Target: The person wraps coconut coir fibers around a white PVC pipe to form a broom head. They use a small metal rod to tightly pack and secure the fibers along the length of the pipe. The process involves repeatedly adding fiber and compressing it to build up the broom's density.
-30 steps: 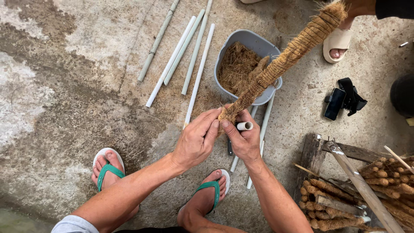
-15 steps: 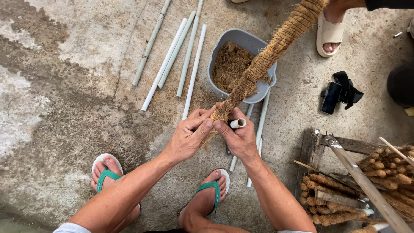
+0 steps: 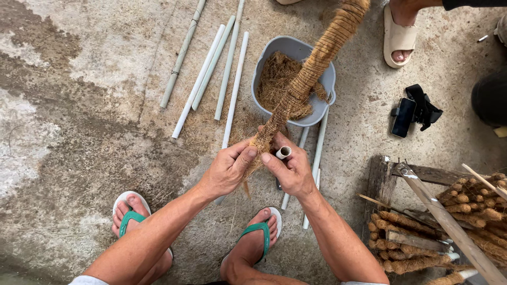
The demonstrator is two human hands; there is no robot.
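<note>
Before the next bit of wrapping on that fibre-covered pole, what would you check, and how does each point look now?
1. Left hand pinching the loose fibre at the end of the fibre-wrapped pole: ok.
2. Right hand gripping the pole's bare white pipe end: ok.
3. Twine wound evenly up the pole: ok.
4. Loose fibre left in the grey tub: ok.
5. Twine tied off at the end: cannot tell.

The fibre-wrapped pole [image 3: 311, 68] looks rough, hairy and twine-bound, its bare pipe end [image 3: 283, 152] at the centre being smooth matt plastic like the pale pipes [image 3: 216, 68] at eleven o'clock, beside a smooth grey plastic tub [image 3: 327, 84] of coarse fibre on rough, stained concrete floor [image 3: 68, 132].
</note>
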